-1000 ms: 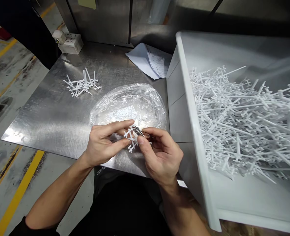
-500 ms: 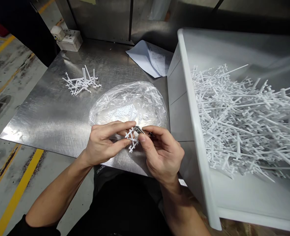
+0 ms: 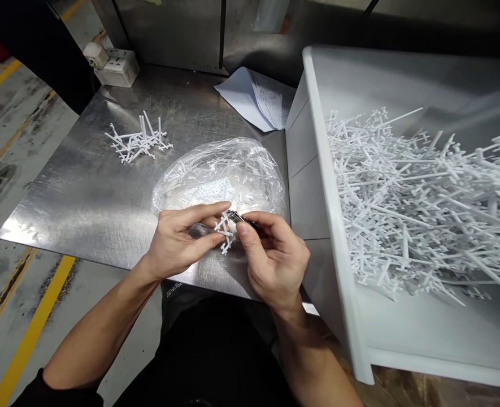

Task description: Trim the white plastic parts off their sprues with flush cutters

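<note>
Shift, head view: since the earlier frame, the left hand (image 3: 177, 240) and right hand (image 3: 278, 257) have been carried slightly toward the far edge of the surface (image 3: 84, 203).
White piece (image 3: 224, 229): held up over the near edge, before the clear bag (image 3: 237, 155).
Left hand: pinched on the piece, thumb opposing fingers.
Metal tool (image 3: 239, 217): gripped by the right hand — tip at the piece.
Handling: probably best done with the pinch kept firm, the tip squared to one thin branch, fingertips kept clear — twisting could bend it.
</note>
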Demonstrator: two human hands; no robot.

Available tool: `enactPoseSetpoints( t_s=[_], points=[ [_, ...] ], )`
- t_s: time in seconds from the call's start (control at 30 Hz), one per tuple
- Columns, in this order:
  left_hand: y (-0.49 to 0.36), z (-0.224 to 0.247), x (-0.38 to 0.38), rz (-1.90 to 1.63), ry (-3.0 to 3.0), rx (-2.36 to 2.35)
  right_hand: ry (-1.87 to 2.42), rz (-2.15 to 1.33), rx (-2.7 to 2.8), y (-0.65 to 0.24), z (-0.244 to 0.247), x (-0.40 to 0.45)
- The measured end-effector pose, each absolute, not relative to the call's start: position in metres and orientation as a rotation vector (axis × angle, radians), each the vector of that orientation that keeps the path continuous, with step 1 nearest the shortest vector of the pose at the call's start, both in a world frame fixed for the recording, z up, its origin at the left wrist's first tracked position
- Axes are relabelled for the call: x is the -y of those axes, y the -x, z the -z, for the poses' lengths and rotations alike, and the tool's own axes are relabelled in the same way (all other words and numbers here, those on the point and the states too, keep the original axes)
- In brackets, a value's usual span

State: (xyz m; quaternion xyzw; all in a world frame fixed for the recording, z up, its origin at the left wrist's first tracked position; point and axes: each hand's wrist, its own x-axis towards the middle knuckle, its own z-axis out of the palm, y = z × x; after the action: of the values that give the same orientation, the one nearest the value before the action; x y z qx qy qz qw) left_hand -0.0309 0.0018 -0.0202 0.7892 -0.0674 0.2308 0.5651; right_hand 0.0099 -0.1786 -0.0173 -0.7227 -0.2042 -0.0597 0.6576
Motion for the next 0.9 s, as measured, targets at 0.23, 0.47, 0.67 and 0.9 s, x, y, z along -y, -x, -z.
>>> enactPoseSetpoints(
  t_s=[0.23,0.47,0.67,0.9],
  points=[
    [0.022,0.02,-0.001,-0.379,-1.805,-0.061,1.674,-0.037,0.313,-0.021,0.022,0.173],
    [0.02,0.027,-0.002,-0.453,-1.807,-0.173,1.557,-0.082,0.169,-0.019,0.018,0.173],
    [0.021,0.026,-0.001,-0.641,-1.748,-0.175,1.474,-0.202,0.177,-0.012,0.018,0.181],
    [0.019,0.026,0.001,-0.706,-1.753,-0.143,1.496,-0.239,0.179,-0.016,0.014,0.176]
  ],
)
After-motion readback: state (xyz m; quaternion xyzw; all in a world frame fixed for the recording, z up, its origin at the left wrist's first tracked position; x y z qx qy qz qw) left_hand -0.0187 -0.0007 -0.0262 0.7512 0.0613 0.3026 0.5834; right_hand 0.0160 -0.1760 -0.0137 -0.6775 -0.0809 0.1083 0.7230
